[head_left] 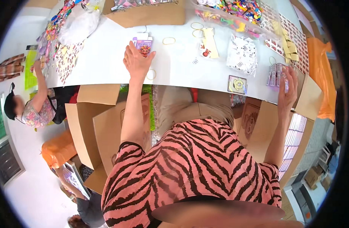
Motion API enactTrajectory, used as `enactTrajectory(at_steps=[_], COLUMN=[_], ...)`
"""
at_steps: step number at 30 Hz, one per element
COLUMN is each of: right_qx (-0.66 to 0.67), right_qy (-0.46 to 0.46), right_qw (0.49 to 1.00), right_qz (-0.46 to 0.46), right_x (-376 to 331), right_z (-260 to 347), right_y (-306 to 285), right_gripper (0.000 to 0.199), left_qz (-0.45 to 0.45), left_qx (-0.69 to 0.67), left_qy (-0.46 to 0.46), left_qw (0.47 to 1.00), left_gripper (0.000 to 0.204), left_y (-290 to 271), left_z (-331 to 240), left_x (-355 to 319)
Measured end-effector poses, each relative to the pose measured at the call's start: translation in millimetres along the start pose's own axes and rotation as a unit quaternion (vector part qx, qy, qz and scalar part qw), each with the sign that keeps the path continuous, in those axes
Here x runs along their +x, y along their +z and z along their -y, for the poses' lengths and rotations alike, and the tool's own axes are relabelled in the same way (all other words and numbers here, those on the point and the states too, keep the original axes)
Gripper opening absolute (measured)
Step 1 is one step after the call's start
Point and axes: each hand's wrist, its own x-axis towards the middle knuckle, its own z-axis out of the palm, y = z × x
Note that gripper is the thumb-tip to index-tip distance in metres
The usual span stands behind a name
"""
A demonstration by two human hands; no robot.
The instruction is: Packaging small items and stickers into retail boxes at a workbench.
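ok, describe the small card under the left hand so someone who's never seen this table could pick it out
Start at the long white table and find the left hand stretched flat over its middle. Just past the fingertips lies a small purple packaged card with a red cartoon figure and a white hang tab on top. The loose yellow rubber bands beside it are plain rings, and it lies alone, unlike the stack of similar packs at the right hand.
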Motion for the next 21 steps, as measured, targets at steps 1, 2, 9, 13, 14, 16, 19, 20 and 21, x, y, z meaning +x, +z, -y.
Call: enactTrajectory(at_steps=[1, 2, 9, 13, 14, 16, 19, 20, 21], right_qx=[0.005, 0.023, 0.076, 0.138, 0.164, 0.176, 0.207, 0.223, 0.223], right_qy=[-0.017, -0.015, -0.018, -0.035, -0.054, -0.059, -0.074, -0.080, -0.081], right_qw=[1.000, 0.999, 0.994, 0.981, 0.977, 0.974, 0.965, 0.960, 0.960], right_qz=[0.013, 0.018, 0.082, 0.130, 0.123, 0.129, 0.144, 0.152, 0.152], right_x=[-2, -3, -5, 0, 0, 2, 4, 4, 4], right_z=[8, 15, 62, 87, 88, 98, 112, 116, 119], right_y=[4, 6, 32, 51, 59, 66, 78, 81, 84], right_gripper=[0.029, 0.028, 0.025, 0.024, 0.023, 0.024, 0.023, 0.023, 0.023], left_qz=[-0.003, 0.014, 0.004, -0.023, -0.027, -0.029, -0.041, -0.043, -0.046], left_qx=[0.002, 0.005, -0.013, -0.065, -0.098, -0.133, -0.174, -0.178, -0.182], left_qy=[-0.001, -0.021, -0.048, -0.017, -0.027, -0.036, -0.034, -0.041, -0.048], left_qw=[1.000, 1.000, 0.999, 0.997, 0.994, 0.990, 0.983, 0.982, 0.981], left_gripper=[0.093, 0.092, 0.090, 0.089, 0.088, 0.088, 0.086, 0.086, 0.085], left_y=[2, 3, 2, 2, -5, -12, -16, -16, -16], left_z=[0, -1, 1, 4, -4, -14, -16, -15, -13], left_x=[2, 4, 10, 4, 2, -2, -6, -5, -5])
